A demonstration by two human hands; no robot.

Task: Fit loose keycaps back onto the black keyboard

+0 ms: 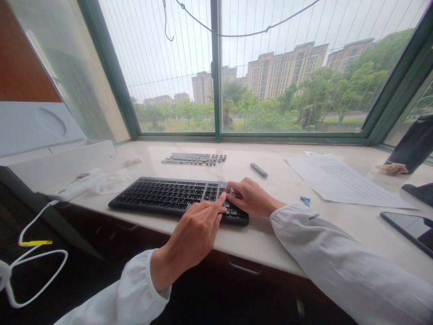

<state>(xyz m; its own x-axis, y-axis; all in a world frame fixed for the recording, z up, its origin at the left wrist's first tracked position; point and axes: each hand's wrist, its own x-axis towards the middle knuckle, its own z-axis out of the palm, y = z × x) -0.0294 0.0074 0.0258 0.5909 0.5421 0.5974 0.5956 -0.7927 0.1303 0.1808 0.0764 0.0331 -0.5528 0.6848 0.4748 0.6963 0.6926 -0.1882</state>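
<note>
A black keyboard [158, 196] lies near the front edge of the tabletop, with most of its keycaps off and the bare key sockets showing. Fitted caps sit on part of the number pad at its right end. My left hand [194, 230] reaches in from the front, index finger stretched out onto the number pad, nothing visible in it. Coming from the right, my right hand [250, 196] has its fingertips closed together at the same keys; whatever is between them is hidden. Loose keycaps [194, 159] lie in rows behind the keyboard.
A grey folding-knife-like tool [259, 169] lies behind the right hand. Further right are a small blue piece [305, 200], printed paper sheets [345, 178] and a phone [411, 228]. A white box [67, 160] and clear plastic bag [110, 181] occupy the left. Windows rise behind.
</note>
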